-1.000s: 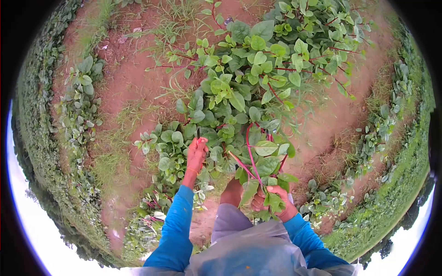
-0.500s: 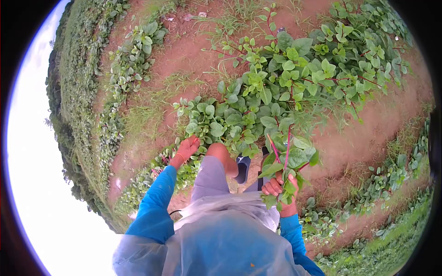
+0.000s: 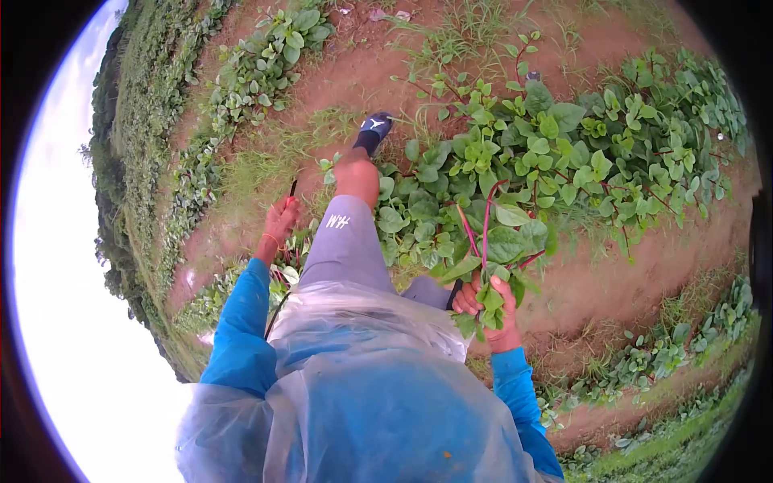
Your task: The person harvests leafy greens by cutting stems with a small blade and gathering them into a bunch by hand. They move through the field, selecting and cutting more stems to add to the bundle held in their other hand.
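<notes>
My left hand [image 3: 282, 219], out to the left of my knee, is closed on a small knife with a red handle end and a dark blade [image 3: 293, 188] pointing up. In front of my right hip, my right hand [image 3: 491, 310] is wrapped round a bunch of leafy stems [image 3: 506, 240] with broad green leaves and reddish-purple stalks. Just beyond the bunch grows a dense row of the same leafy plants [image 3: 555, 153]. Leaves hide part of my right fingers.
My raised leg [image 3: 348, 241] with a dark shoe [image 3: 377, 124] reaches between the plants and the grass. Reddish soil [image 3: 620, 274] runs beside the row. More plant rows [image 3: 254, 68] lie at the left and lower right. A clear plastic cover [image 3: 362, 386] hangs over my front.
My left hand has moved left and up, and the blade now shows. One leg has stepped forward onto the soil. My right hand still holds the bunch, slightly more to the left.
</notes>
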Demonstrator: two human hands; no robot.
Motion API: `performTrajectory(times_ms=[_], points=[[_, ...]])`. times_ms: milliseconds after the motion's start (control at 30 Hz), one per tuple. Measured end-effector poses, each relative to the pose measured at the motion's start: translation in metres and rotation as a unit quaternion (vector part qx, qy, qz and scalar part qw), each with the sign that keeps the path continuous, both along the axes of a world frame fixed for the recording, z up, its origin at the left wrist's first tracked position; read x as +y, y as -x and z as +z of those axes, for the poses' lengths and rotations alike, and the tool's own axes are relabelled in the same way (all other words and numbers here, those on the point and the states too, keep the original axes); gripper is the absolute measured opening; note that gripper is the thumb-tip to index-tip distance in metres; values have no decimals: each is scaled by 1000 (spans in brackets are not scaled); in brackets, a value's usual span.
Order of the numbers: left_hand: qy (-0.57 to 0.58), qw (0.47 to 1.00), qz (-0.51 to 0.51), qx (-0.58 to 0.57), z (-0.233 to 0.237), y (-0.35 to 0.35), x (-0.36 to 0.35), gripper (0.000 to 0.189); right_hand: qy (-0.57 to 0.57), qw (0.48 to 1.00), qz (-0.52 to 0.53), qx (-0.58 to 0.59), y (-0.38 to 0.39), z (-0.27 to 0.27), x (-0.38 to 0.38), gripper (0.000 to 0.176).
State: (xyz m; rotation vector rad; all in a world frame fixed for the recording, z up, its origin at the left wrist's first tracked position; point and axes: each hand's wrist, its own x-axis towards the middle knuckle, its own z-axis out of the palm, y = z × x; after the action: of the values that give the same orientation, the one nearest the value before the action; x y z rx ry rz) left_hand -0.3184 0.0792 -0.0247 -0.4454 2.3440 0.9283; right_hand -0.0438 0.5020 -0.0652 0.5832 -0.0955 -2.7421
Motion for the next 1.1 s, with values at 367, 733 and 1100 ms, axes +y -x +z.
performTrajectory(times_ms=[367,733,1100], points=[[-127,986,-2,-107,-342,334,97,31,-10,960,-181,-215,149,-89,-121,32],[-207,966,-51,-150,-539,404,176,30,6,932,-192,-308,365,-193,-161,32],[-190,895,-378,-142,-355,344,188,15,47,901,-212,-375,454,-326,-155,34]])
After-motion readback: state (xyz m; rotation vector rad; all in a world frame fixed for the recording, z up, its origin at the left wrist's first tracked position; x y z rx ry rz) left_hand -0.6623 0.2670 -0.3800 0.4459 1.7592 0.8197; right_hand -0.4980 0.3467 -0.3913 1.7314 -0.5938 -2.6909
